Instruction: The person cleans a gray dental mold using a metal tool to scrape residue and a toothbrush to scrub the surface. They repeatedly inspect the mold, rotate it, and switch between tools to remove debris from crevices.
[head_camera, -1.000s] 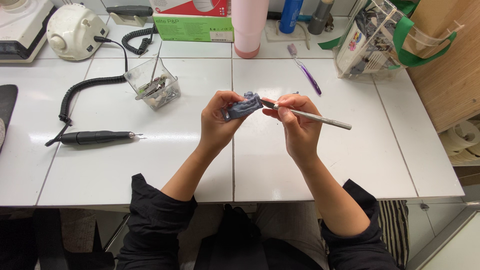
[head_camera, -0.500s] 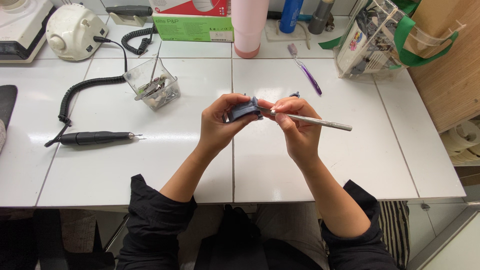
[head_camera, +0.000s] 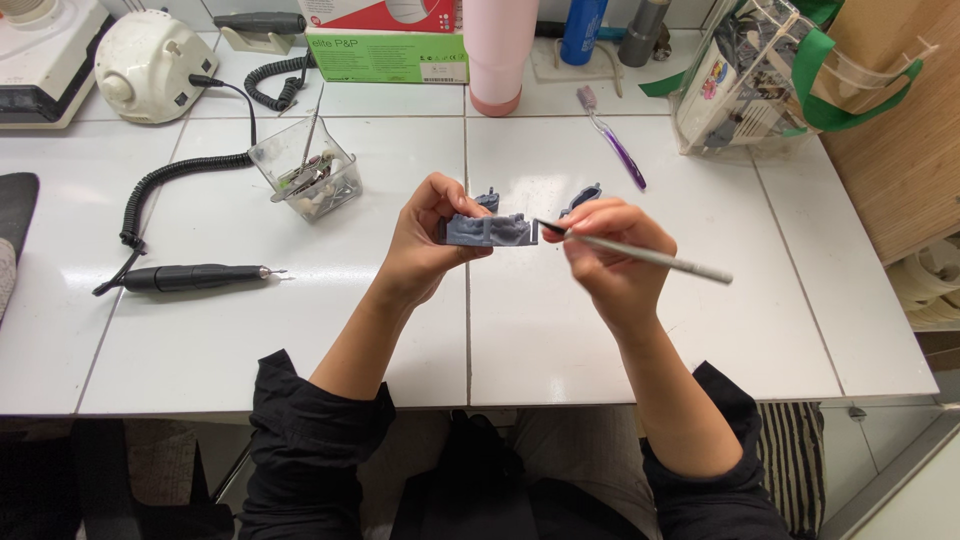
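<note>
Overhead, head cam: left hand (head_camera: 425, 245) clamped on grey dental model (head_camera: 490, 230), held above white table (head_camera: 300, 350). Right hand (head_camera: 610, 260) pinched shut round thin metal tool (head_camera: 650, 258), tip touching model's right end. Another grey piece (head_camera: 580, 198) lies just beyond right hand. Clear tub (head_camera: 305, 170) and black handpiece (head_camera: 190, 277) sit left of left hand.

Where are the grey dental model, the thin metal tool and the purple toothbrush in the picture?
grey dental model (head_camera: 490, 231), head view, on the middle of its front face.
thin metal tool (head_camera: 660, 258), head view, on the shaft past the right hand.
purple toothbrush (head_camera: 620, 150), head view, on the middle of its handle.
</note>
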